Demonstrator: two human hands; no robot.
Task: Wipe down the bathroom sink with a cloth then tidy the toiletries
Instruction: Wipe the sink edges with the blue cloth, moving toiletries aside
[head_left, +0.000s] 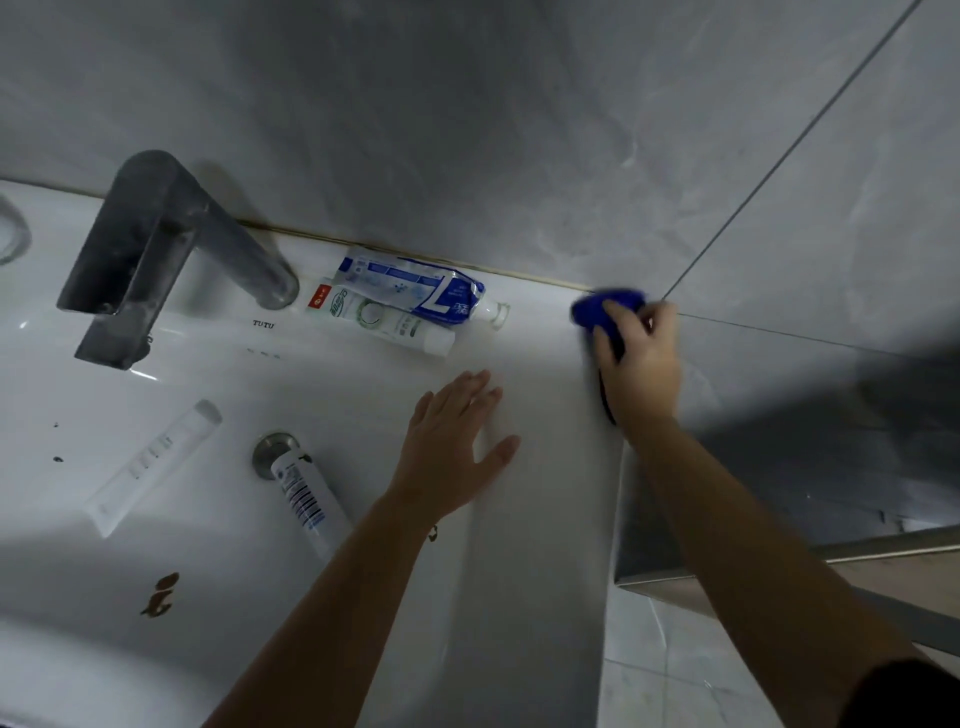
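My right hand (641, 358) is shut on a blue cloth (605, 306) at the back right corner of the white sink (540, 467), against the wall. My left hand (452, 441) lies flat and open on the sink's right rim, fingers spread. Two toothpaste tubes lie on the back ledge: a blue and white one (415, 286) on top of a green and white one (384, 319). In the basin lie a white tube (150, 462) and a white tube with a barcode (306, 501), whose end rests on the metal drain (272, 449).
A grey metal faucet (150, 254) stands at the back left of the sink. Brown stains (161, 595) and small dark specks mark the basin. A grey tiled wall rises behind. To the right, beyond the sink edge, the floor and a ledge (779, 561) lie lower.
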